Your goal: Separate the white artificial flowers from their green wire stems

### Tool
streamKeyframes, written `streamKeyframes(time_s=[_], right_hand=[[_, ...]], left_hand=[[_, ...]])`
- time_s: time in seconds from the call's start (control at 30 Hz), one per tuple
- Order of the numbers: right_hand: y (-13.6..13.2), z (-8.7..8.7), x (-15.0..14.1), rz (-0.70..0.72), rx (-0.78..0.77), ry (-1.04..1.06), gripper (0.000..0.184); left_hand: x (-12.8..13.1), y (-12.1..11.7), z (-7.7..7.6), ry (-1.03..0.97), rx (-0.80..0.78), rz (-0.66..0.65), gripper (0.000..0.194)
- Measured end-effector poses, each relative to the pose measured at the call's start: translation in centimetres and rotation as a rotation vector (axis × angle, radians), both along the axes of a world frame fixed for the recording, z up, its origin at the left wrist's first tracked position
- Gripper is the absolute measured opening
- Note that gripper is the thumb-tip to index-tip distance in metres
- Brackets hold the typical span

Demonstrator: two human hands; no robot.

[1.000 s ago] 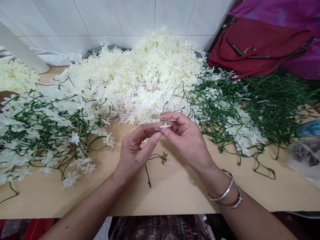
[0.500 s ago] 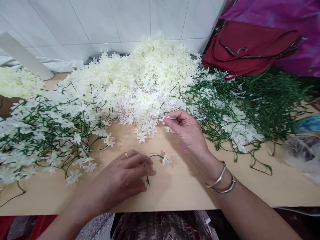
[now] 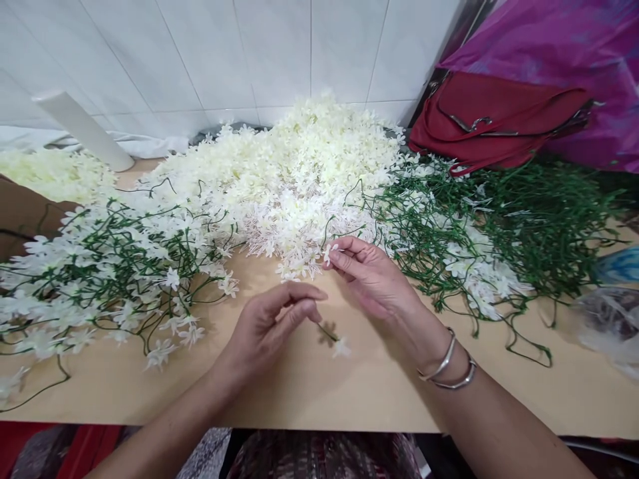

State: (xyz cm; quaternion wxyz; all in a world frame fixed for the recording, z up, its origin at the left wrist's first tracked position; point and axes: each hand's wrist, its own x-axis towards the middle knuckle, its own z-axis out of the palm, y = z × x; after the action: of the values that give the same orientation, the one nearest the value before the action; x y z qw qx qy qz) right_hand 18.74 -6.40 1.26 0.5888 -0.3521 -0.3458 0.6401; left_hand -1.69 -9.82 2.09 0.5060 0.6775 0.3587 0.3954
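My left hand [image 3: 272, 322] is raised just above the tan table [image 3: 349, 392], fingers pinched on a thin green stem whose small white flower [image 3: 342, 347] hangs at its end. My right hand [image 3: 372, 276] sits to the right, thumb and fingers pinching a small white blossom [image 3: 329, 251] at the front edge of the big heap of loose cream-white blossoms [image 3: 299, 173]. Two metal bangles [image 3: 446, 366] circle my right wrist.
Finished green stems with white flowers [image 3: 114, 266] lie to the left. A tangle of mostly bare green stems [image 3: 499, 219] spreads right. A red bag [image 3: 499, 120] and purple cloth sit back right, a white tube [image 3: 82, 126] back left, a clear plastic bag [image 3: 606, 319] far right.
My left hand lifted the green stem off the table and brought it toward my right hand. My right hand stayed at the heap's edge holding a blossom.
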Motion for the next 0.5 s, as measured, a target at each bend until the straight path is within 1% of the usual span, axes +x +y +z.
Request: streamKeyframes(time_s=[0.07,0.17,0.2,0.27,0.37,0.43,0.5], right_hand=[[-0.1,0.1,0.0,0.033,-0.03,0.025,0.033],[-0.1,-0.1,-0.2,0.082,-0.08,0.053,0.031],[-0.1,-0.3,-0.2,0.1,-0.091,0.059,0.031],[0.0,-0.6,-0.2,0.142,-0.094,0.055,0.031],[0.0,-0.8,-0.2,0.196,-0.079,0.015,0.03],[0.0,-0.8,-0.1,0.209,-0.072,-0.013,0.03],[0.0,-0.8,0.0,0.209,-0.074,-0.04,0.03]], left_hand=[[0.4,0.7,-0.4,-0.014,0.009,0.069,0.022],[0.7,1.5,-1.4,-0.006,0.063,0.085,0.024],[0.7,1.6,-1.8,-0.021,0.052,0.091,0.023],[0.8,1.6,-2.5,-0.095,-0.057,0.123,0.024],[0.9,1.4,-2.9,-0.226,-0.251,0.223,0.028],[1.0,1.4,-2.8,-0.243,-0.296,0.285,0.024],[1.1,1.5,-2.6,-0.229,-0.3,0.324,0.022]])
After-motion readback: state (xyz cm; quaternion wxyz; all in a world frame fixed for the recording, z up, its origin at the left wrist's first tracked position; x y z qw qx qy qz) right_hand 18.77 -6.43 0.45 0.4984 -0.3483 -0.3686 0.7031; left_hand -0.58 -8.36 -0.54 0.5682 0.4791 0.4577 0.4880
